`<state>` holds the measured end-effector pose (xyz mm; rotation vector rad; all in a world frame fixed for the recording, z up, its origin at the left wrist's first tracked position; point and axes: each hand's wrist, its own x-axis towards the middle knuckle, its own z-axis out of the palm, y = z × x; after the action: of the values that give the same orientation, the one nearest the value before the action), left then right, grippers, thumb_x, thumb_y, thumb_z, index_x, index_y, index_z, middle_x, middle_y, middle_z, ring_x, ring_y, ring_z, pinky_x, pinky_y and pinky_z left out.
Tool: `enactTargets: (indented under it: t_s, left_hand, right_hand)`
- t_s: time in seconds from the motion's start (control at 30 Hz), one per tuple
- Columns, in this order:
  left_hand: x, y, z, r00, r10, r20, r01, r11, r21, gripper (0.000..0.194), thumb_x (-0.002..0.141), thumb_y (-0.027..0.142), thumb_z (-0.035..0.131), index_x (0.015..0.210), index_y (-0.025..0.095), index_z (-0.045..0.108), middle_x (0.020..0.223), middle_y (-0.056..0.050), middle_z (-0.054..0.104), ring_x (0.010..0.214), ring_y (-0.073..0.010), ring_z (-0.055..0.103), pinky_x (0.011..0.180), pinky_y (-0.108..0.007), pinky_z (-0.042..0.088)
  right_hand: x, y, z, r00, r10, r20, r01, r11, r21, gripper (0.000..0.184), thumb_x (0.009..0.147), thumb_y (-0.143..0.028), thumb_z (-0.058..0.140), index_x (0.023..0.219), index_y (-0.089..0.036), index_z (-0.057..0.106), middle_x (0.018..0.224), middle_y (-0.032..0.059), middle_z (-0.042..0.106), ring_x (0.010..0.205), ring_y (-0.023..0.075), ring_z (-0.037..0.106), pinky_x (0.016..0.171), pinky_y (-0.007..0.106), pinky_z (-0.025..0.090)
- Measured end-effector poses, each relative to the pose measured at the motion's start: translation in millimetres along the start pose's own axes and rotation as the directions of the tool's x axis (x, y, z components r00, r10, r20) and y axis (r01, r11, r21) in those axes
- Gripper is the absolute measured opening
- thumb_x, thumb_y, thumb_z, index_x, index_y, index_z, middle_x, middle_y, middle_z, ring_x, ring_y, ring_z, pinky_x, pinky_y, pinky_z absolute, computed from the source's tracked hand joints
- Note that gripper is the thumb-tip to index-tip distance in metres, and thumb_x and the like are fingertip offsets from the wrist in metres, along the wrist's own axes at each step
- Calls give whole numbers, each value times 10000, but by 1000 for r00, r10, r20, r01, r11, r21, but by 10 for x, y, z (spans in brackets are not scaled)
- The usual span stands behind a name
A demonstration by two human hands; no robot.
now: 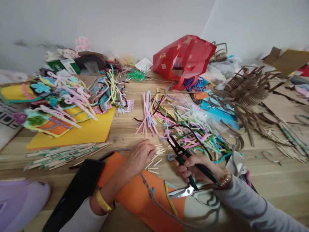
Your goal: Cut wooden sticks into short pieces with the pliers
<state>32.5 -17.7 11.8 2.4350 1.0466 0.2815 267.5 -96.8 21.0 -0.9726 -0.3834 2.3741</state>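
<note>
My right hand point(193, 167) grips a pair of wire stripper pliers point(178, 149) with dark green handles, jaws pointing up and left. Beside it, my left hand point(141, 154) rests low over the table with curled fingers, and what lies under the fingertips is hidden. Short cut wooden sticks point(154, 168) are scattered by those fingers. Below both hands lies an orange sheet point(135, 196), crossed by a grey pipe cleaner point(154, 199). Silver scissors point(184, 192) lie under my right hand, partly covered. Just beyond, pink and blue pipe cleaners point(147, 112) form a loose bundle.
A tangled heap of coloured pipe cleaners point(193, 132) spreads right of centre. At left are flower-decorated pieces point(55, 109) on a yellow sheet point(101, 129), long wooden sticks point(65, 154) and a black phone-like slab point(77, 187). Behind stand a red bag point(166, 61) and small brown baskets point(251, 85).
</note>
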Motion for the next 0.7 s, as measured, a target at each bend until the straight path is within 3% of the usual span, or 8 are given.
enactTargets:
  t_s: [0.2,0.4,0.53,0.7]
  left_hand:
    - [15,-14,9,998,-6,-66,4,999,-37,280,936,209,445,754,160,651,829,-48,640,811,-172,591,778,-283,442]
    - [255,240,29,998,6,-61,0,996,94,265,935,220,466,795,165,685,845,-60,639,819,-188,597,761,-298,456]
    - [401,356,183,994,101,-41,-92,979,180,253,936,187,447,845,156,681,921,-91,648,914,-222,597,840,-359,466]
    - [456,277,434,981,188,-52,-175,965,193,213,898,99,457,1029,145,619,1141,-140,601,1127,-264,538,976,-469,412]
  right_hand:
    - [-64,-111,-4,985,-172,-20,171,984,-40,349,617,-221,667,947,-136,591,734,2,453,601,106,370,585,252,327]
    - [-27,-184,-107,945,-322,-57,324,946,16,363,606,-227,656,963,-191,596,845,24,501,650,128,408,620,268,365]
    - [14,-180,-127,937,-340,-82,343,939,26,406,589,-219,641,992,-215,588,904,29,529,652,130,420,612,274,372]
    - [4,-192,-94,933,-358,-45,360,931,51,377,569,-190,656,942,-190,600,864,29,531,655,122,415,600,253,363]
